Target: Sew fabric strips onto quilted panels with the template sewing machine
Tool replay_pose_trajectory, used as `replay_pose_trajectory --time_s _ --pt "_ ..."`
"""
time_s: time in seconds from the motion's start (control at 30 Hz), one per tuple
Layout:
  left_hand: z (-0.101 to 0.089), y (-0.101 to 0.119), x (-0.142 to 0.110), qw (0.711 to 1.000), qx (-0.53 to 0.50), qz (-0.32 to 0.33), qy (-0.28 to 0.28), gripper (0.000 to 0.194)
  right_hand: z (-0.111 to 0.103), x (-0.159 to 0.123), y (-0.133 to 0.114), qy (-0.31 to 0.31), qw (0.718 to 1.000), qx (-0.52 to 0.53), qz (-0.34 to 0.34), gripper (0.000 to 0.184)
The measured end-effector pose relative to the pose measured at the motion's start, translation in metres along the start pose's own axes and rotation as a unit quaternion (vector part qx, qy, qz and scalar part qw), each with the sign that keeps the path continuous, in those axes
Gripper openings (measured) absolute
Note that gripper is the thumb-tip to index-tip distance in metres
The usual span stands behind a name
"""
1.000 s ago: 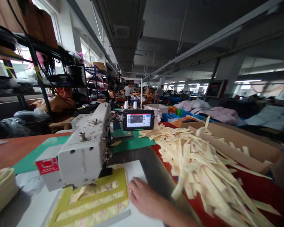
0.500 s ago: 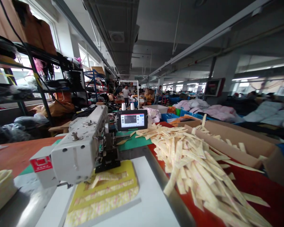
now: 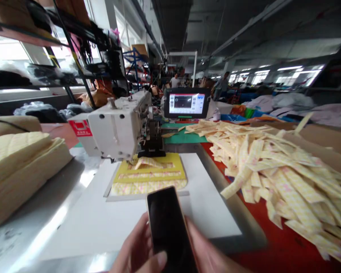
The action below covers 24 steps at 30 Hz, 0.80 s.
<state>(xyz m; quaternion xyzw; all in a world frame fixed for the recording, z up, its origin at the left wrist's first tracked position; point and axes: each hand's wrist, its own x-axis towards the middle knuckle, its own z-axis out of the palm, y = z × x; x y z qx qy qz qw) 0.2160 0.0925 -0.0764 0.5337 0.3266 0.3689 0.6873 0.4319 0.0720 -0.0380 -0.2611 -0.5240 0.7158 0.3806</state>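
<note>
My left hand holds a black smartphone at the bottom of the view, its thumb lying over the lower front. My right hand is blurred and grips the phone's right edge. Ahead of them, a yellow-green sewing template with cream patterned fabric in it lies on a white work surface. Neither hand touches it. Over the template stands a white industrial sewing machine. To the right, a heap of cream fabric strips with a pink pattern covers a red tabletop.
A thick stack of quilted cream fabric sits at the left. A touchscreen control panel stands behind the machine on a green mat. A cardboard box lies at the right. Metal shelves and distant co-workers fill the background.
My right hand has left the template area, and both hands now hold a phone at the bottom of the view. The view has shifted, showing more of the white surface.
</note>
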Motion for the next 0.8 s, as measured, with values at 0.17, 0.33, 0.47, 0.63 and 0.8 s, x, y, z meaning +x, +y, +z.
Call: replay_pose_trajectory --time_s 0.17,0.33,0.47,0.63,0.8 --pt "0.003 -0.007 -0.01 0.992 -0.117 -0.047 -0.022 0.094 0.012 -0.014 -0.007 0.017 0.997 0.042 0.063 0.087" --pt "0.009 0.02 -0.011 0.986 -0.128 -0.088 -0.061 0.092 0.011 -0.02 -0.01 0.021 0.995 0.054 0.086 0.084" --pt "0.011 0.029 -0.012 0.984 -0.123 -0.096 -0.082 0.087 0.014 -0.019 -0.009 0.019 0.992 0.063 0.11 0.079" --pt "0.009 0.027 -0.012 0.983 -0.131 -0.096 -0.086 0.087 0.017 -0.02 -0.006 0.043 0.988 0.052 0.137 0.07" --pt "0.01 0.034 -0.009 0.986 -0.106 -0.093 -0.093 0.088 0.014 -0.022 0.0 0.044 0.989 0.049 0.136 0.064"
